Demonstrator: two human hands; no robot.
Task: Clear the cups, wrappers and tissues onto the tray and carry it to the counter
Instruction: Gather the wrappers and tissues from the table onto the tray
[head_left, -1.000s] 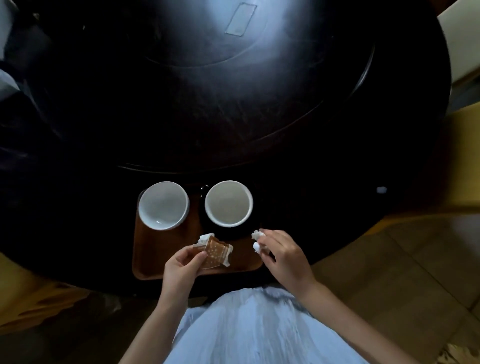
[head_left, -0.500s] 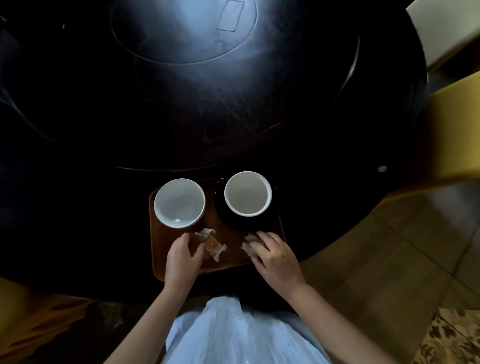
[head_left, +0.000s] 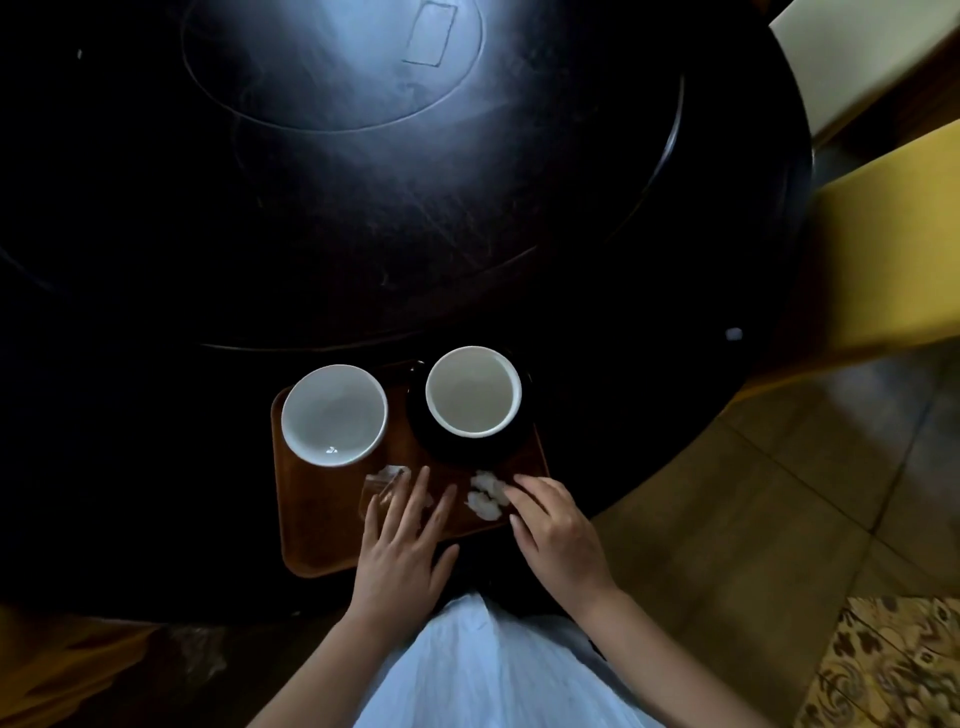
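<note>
From the head camera, a brown tray (head_left: 322, 525) sits on the near edge of a big round dark table (head_left: 363, 234). The left hand (head_left: 402, 545) lies flat over the near part of the tray with its fingers (head_left: 418, 493) spread wide, and it holds nothing. Just under and past its fingertips lies a clear wrapper (head_left: 382, 488); it rests on the tray, and the fingers partly cover it. The right hand (head_left: 558, 535) is at the near right corner of the tray with its fingers loosely spread, not pinching anything. Right by its fingertips, on their left side, sits a small crumpled white tissue (head_left: 485, 496) on the tray; the tips look to be touching it, but it is hard to be sure. The tissue lies between the two hands. Farther out from the left hand stands a white cup (head_left: 335, 413) on the tray. Farther out from the right hand stands a second white cup (head_left: 472, 391) on a dark saucer (head_left: 467, 452), which is also on the tray. Below the hands is a white garment (head_left: 493, 670) on the person. To the right of the right hand are a tiled floor (head_left: 753, 493) and a yellow seat (head_left: 893, 249).
</note>
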